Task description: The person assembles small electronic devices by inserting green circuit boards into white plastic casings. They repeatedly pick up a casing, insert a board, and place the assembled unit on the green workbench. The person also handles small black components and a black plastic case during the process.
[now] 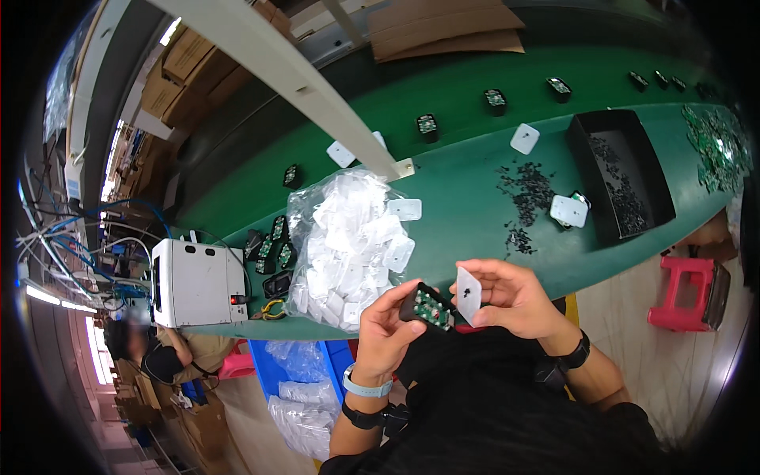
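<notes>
Green table: a long green table point(459, 206) fills the middle of the workroom; the clear bag point(348, 245) of white covers sits close to its near edge.
Left hand: right of the bag, the left hand point(381, 336) grips a black case point(431, 309), its green circuit board showing.
Right hand: farther right of the bag, the right hand point(518, 305) pinches a white cover point(469, 299), tilted steeply just beside the case; whether the two touch, I cannot tell.
Near edge: both hands are held up around this edge, to the bag's right.
Moving room: green tabletop separates the bag from scattered black bits point(529, 190) to its right; farther right stands a black box point(609, 120).
Tight side: a white machine point(202, 281) stands left of the bag, with small black cases point(273, 249) between.
Overhead: a metal post point(301, 79) has its foot just beyond the bag.
</notes>
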A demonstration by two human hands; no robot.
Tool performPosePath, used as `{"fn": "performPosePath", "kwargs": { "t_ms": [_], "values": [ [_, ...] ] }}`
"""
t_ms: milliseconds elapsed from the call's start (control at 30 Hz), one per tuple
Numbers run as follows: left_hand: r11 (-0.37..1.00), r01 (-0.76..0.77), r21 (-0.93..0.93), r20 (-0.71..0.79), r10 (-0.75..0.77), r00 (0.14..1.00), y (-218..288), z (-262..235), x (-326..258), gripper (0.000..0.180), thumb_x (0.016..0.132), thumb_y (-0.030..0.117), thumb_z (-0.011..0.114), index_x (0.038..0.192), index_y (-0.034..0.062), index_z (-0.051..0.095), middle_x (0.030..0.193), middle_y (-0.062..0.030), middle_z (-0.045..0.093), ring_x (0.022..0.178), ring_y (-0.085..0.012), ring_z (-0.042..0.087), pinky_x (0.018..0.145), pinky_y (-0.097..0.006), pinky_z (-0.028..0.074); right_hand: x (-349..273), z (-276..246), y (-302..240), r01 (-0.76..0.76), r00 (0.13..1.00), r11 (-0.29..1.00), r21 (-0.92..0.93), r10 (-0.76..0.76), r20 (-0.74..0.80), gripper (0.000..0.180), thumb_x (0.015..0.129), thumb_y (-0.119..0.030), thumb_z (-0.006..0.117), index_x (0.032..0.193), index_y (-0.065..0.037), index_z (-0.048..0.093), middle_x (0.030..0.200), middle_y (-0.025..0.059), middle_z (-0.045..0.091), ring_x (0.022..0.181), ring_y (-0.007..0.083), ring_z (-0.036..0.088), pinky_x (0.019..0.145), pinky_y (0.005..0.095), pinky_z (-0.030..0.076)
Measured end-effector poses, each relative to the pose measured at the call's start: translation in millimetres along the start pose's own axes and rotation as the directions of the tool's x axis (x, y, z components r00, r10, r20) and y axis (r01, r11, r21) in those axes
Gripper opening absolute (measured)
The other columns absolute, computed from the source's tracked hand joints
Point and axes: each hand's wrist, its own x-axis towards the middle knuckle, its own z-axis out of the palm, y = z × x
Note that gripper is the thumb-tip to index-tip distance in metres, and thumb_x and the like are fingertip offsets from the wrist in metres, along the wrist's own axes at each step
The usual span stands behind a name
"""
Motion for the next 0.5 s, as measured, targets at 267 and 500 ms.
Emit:
{"fn": "performPosePath", "kwargs": {
  "t_ms": [267,500],
  "values": [
    [0.956,0.018,0.294,0.024,-0.026,0.999,5,39,18,0.054,0.084,-0.012,0.076,0.135,-0.0073,0.057,0.124,-0.0154,0.067,0.113,-0.0195,0.066,0.095,-0.032,0.057,-13,-10,4,0.091,0.992,0.989,-0.118,-0.1,-0.077,0.067,0.083,0.003,0.083,0.143,-0.001,0.056,0.122,0.0099,0.065,0.113,0.0167,0.064,0.1,0.0334,0.056],
    [0.917,0.084,0.389,-0.016,-0.084,0.996,6,53,26,0.053,0.084,-0.013,0.077,0.133,-0.0083,0.059,0.123,-0.0158,0.067,0.113,-0.0211,0.067,0.101,-0.037,0.054,-10,-15,6,0.111,0.985,0.966,-0.233,-0.137,-0.1,0.065,0.079,0.0,0.086,0.139,-0.004,0.062,0.121,0.0102,0.066,0.108,0.0165,0.067,0.095,0.0323,0.059]
  ]
}}
